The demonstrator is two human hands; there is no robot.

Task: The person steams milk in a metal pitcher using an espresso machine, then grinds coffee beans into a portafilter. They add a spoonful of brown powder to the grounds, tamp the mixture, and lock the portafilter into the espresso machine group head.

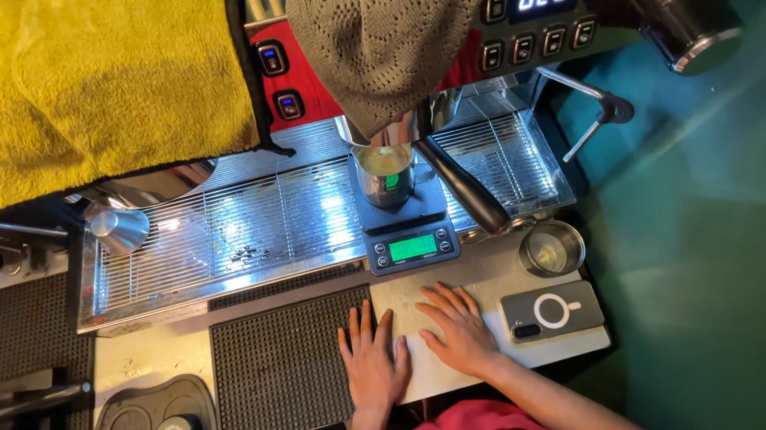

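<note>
While flat, hands (418,346) below scale (412,246).

Bare pale counter (473,277) beside black ribbed mat (284,366)

A knitted grey cap (390,27) hides the machine's brew head; the yellow towel (60,86) is cut off.

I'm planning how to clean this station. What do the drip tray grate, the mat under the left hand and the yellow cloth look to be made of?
Drip tray grate: likely stainless steel, polished; thin parallel wires glint under the light.
Mat under the left hand: probably rubber, matte black, with a fine studded grid.
Yellow cloth: seemingly terry or microfibre, fuzzy nap, dark stitched edge.
</note>
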